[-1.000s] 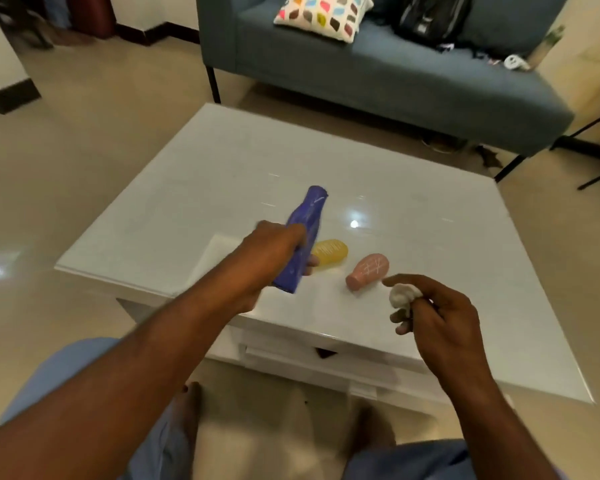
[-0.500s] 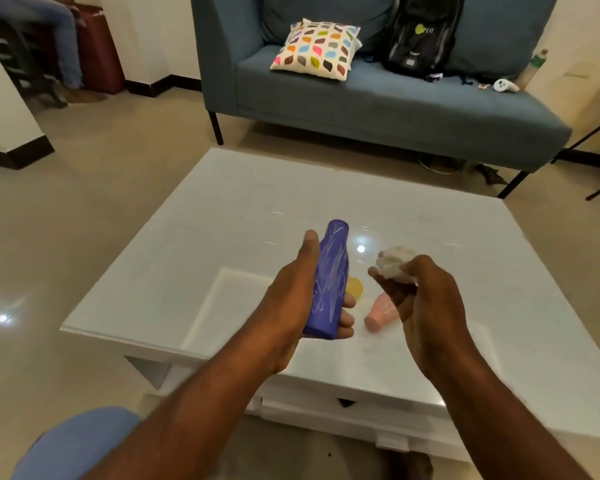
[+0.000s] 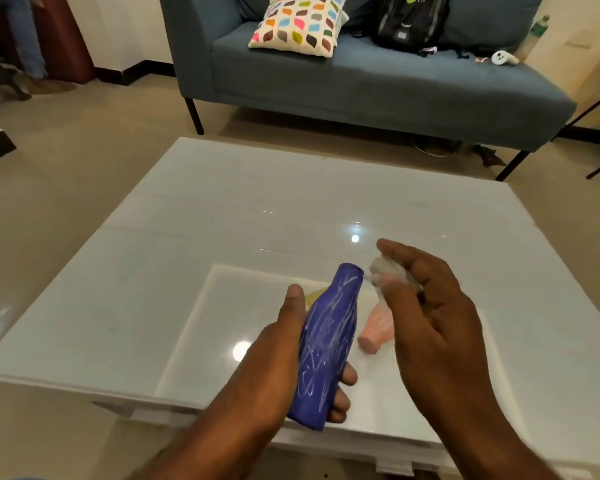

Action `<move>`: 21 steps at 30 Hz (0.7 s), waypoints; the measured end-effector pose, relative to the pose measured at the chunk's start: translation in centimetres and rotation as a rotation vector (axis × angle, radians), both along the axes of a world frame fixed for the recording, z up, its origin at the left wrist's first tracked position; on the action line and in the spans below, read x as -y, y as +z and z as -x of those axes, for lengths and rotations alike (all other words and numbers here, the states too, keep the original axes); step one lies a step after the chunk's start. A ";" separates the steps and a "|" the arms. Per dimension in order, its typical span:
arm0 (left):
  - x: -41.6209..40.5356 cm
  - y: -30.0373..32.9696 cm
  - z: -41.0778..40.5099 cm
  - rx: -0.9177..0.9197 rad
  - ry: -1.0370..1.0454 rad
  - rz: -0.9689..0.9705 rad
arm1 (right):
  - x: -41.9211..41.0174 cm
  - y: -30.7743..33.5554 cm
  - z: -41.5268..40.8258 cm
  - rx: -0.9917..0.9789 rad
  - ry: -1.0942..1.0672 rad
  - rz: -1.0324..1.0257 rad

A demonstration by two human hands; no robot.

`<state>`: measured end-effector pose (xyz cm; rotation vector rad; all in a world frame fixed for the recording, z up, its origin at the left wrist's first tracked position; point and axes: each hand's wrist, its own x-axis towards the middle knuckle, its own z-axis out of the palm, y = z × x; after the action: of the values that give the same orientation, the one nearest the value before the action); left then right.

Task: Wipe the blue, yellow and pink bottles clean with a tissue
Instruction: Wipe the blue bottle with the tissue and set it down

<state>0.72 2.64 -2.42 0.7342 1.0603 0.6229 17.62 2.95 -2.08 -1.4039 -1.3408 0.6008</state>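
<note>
At the lower centre of the frame, the left hand (image 3: pixel 278 368) grips the blue bottle (image 3: pixel 326 344) above the table (image 3: pixel 153 271), fingers curled round its body, neck pointing away. White scribbles cover it, so wiping should run from neck to base, turning the bottle to reach every side. The right hand (image 3: pixel 426 306) pinches a crumpled tissue (image 3: pixel 385 268) just beside the neck. The pink bottle (image 3: pixel 376 330) lies on the table behind; the yellow bottle (image 3: pixel 314 296) peeks out, mostly hidden.
</note>
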 end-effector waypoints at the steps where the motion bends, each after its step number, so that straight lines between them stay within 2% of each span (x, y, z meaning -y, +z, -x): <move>1: -0.1 -0.4 -0.2 0.020 -0.010 0.032 | 0.3 -0.2 -0.3 0.022 0.023 -0.006; 4: -0.5 -1.1 -0.4 0.084 -0.030 0.096 | 0.6 -0.5 -0.9 0.126 0.064 -0.054; 7: -1.1 -1.9 -0.8 0.221 -0.045 0.118 | 0.3 -0.2 -0.7 0.145 0.064 -0.069; 12: -2.2 -2.5 -0.8 0.240 -0.018 0.180 | -0.2 0.3 -0.3 0.135 0.055 -0.088; 16: -1.8 -2.3 -0.8 0.128 0.070 0.106 | 0.2 0.0 -0.2 0.218 0.146 -0.111; 19: -0.9 -1.5 -1.2 -0.086 0.257 -0.029 | 1.2 -0.1 0.5 0.350 0.336 -0.132; 21: -0.5 -1.3 -1.2 -0.122 0.282 -0.060 | 1.7 -0.4 0.7 0.464 0.441 -0.150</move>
<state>1.93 3.09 -3.71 0.6860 1.2750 0.8625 16.94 1.21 -2.44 -1.1674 -2.0542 0.4555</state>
